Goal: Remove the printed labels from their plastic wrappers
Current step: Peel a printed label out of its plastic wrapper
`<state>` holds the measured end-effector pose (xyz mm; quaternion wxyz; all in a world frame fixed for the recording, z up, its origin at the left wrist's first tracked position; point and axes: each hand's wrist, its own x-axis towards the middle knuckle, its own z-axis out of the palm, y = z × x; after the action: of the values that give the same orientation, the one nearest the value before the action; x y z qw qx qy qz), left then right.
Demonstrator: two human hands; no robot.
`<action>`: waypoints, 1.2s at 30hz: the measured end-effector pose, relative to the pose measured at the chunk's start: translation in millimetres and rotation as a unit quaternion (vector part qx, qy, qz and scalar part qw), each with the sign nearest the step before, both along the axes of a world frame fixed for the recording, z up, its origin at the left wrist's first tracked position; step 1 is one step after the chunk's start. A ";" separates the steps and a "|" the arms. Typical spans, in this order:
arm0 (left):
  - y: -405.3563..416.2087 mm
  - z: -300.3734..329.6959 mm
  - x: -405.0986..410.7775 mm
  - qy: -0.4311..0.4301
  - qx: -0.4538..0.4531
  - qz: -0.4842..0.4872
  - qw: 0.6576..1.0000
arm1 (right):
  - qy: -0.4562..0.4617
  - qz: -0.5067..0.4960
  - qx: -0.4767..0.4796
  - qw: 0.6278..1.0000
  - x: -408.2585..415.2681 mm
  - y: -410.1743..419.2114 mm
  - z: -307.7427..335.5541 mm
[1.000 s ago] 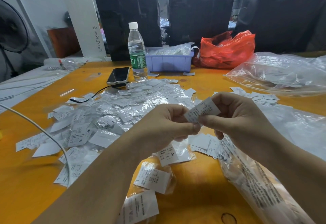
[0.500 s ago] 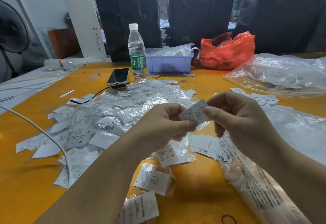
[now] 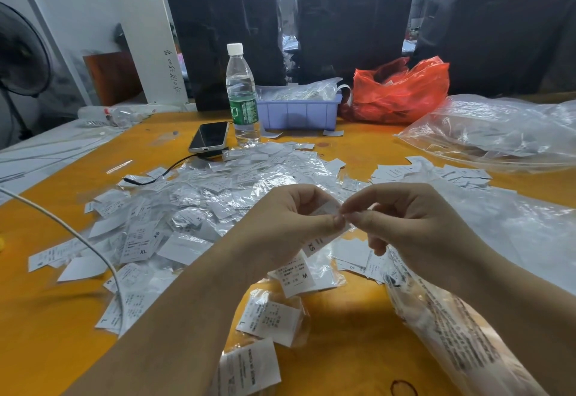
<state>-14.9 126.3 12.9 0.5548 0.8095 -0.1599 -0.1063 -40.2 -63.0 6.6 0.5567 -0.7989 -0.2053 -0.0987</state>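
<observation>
Both hands, left [image 3: 290,224] and right [image 3: 402,224], pinching one XS label [image 3: 324,236] above table [image 3: 358,317]. Beyond label: large wrapped pile [image 3: 202,202] pending, bare labels [image 3: 436,172] fewer.

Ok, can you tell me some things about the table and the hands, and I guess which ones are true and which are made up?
1. Both hands pinch one small label. True: the left hand and the right hand meet on the label, marked XS.
2. The water bottle has a red cap. False: its cap is white.
3. The phone lies screen up beside the bottle. True.
4. The blue tray stands at the near edge of the table. False: it stands at the far side, beside the red bag.
5. The table is green. False: it is orange-yellow.
</observation>
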 end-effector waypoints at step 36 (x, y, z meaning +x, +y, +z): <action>-10.7 -11.4 -6.8 -0.213 0.146 0.012 0.966 | -0.073 -0.075 -0.168 0.980 6.6 -3.9 1.7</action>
<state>-21.6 115.6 1.5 0.3847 0.8876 -0.2477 0.0533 -33.6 -66.9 8.3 0.3895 -0.8845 -0.1989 -0.1622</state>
